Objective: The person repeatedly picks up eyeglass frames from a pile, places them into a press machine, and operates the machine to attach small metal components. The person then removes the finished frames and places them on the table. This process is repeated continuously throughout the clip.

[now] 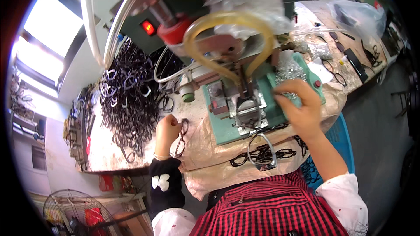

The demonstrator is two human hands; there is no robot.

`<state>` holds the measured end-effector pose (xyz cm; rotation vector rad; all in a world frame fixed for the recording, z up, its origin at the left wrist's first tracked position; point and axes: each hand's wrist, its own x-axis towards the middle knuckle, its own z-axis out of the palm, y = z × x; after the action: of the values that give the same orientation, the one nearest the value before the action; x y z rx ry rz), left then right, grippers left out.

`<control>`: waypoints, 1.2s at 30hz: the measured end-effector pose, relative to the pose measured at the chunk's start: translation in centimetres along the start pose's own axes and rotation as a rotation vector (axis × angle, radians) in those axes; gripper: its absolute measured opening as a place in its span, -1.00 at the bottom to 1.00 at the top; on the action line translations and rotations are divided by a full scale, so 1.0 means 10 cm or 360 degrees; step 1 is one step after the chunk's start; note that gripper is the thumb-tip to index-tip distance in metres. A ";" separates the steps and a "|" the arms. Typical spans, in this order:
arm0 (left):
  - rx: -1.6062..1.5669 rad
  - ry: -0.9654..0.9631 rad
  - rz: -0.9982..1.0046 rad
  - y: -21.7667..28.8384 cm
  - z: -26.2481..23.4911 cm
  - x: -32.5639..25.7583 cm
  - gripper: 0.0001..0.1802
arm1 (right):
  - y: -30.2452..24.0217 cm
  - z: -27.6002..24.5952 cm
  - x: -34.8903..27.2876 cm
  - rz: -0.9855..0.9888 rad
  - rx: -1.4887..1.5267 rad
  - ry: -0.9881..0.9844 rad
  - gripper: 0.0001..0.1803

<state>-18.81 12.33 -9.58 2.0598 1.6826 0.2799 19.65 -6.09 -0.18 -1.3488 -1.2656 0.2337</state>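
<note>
**Person at a machine with eyeglass frames and small parts**

Nearest, a red-and-black checked apron point(271, 205) covers the person's lap. Just beyond, dark frames point(238, 160) lie heaped on brown paper point(205, 177), a grey frame point(271, 146) among them. The left hand point(167, 132) is curled, pinching a dark eyeglass frame point(187, 126) over the desk point(103, 157). Right of the machine point(221, 129), the right hand point(304, 109) bends thumb toward fingers near silvery small parts point(289, 71); whether it grips anything cannot be told. Farther left, a large heap of frames point(127, 100) rises.
</note>
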 end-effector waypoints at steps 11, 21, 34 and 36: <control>0.0506 0.0351 0.0435 0.17 0.27 -0.50 -0.38 | -0.02 0.50 0.04 0.0585 0.0931 0.0141 -0.52; 0.0867 0.0305 0.0692 -0.09 0.20 -0.09 -0.61 | -0.43 0.49 0.00 0.0717 0.1216 0.0097 -0.53; -0.0103 0.0690 0.2086 2.11 -0.25 -1.04 -0.76 | 0.82 -0.29 -0.35 0.0118 -0.1309 0.0131 -0.84; -0.0035 0.0533 0.2081 2.23 -0.13 -0.99 -0.61 | 0.89 -0.24 -0.20 0.0093 -0.1256 0.0080 -0.87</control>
<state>-2.24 -0.14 3.43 2.8864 0.1822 1.0532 25.34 -6.30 -7.77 -2.0410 -1.3301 -0.2969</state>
